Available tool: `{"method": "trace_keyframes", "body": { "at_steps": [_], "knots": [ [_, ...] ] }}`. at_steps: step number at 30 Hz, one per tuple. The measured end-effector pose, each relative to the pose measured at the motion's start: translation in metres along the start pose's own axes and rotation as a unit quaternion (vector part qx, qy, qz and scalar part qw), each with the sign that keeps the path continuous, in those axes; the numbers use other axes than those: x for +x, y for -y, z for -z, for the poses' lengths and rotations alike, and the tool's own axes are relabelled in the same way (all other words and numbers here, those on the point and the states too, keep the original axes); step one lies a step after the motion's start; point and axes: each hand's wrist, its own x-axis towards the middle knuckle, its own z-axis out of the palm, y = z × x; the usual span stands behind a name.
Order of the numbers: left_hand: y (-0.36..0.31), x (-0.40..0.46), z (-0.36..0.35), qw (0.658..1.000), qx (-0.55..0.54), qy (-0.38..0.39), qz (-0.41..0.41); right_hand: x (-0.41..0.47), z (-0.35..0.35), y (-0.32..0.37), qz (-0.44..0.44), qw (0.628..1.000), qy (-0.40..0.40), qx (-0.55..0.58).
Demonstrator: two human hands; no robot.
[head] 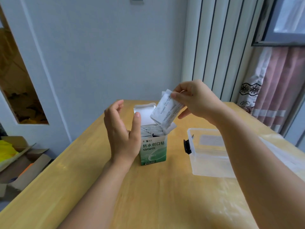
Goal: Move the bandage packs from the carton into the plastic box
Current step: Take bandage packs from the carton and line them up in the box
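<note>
your right hand pinches white paper bandage packs above open green-white carton | left hand open, beside carton | clear plastic box right on wooden table

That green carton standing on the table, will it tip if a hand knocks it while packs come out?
Probably, yes. The carton stands tall on a narrow base with its top flap open, and the left hand hovers beside it without gripping. It looks like thin card, likely light. Remaining packs sit high inside, adding little stability.
</note>
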Motion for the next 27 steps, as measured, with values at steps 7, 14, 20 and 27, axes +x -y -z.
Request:
{"method": "trace_keyframes", "body": {
  "at_steps": [7,14,20,27],
  "knots": [
    [-0.083,-0.002,-0.007,0.965,0.022,0.261,-0.006,-0.030,0.032,0.004,-0.055,0.998,0.039,0.010],
    [-0.101,-0.012,-0.062,0.877,-0.056,0.426,0.216,-0.046,0.045,-0.007,-0.051,0.997,0.000,0.051],
    [-0.109,-0.020,-0.051,0.635,-0.390,0.462,0.480,-0.045,0.061,-0.027,-0.007,0.987,0.150,0.066],
    [-0.103,-0.033,-0.041,0.621,-0.415,0.423,0.513,-0.060,0.040,-0.020,0.086,0.956,0.206,-0.192]
  ]
}}
